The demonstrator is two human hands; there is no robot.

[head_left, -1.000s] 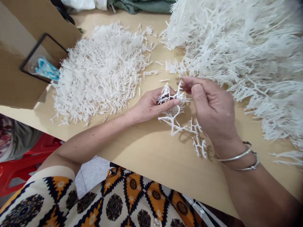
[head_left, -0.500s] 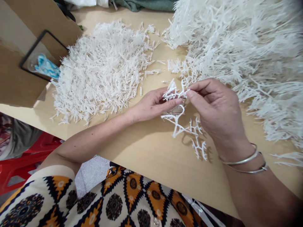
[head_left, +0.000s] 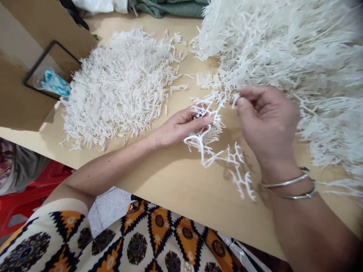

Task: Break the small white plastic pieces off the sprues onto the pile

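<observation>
Between the thumb and fingers of my left hand is a white branched plastic sprig, its forked stems hanging down over the table. My right hand is closed in a pinch just to the right of it, with a small white plastic piece at the fingertips. A narrow gap separates that piece from the sprig. To the left lies a heap of small white plastic pieces. A larger pile of white branched sprigs spreads behind and beyond my right hand.
A cardboard box with a black wire frame stands at the left, a clear cup with blue-and-white contents beside it. Green cloth lies at the table's back. A red stool is below the left edge.
My right hand has moved right, away from the sprig, with a small piece now visible in its pinch. The sprig in my left hand has turned and shifted slightly left.
</observation>
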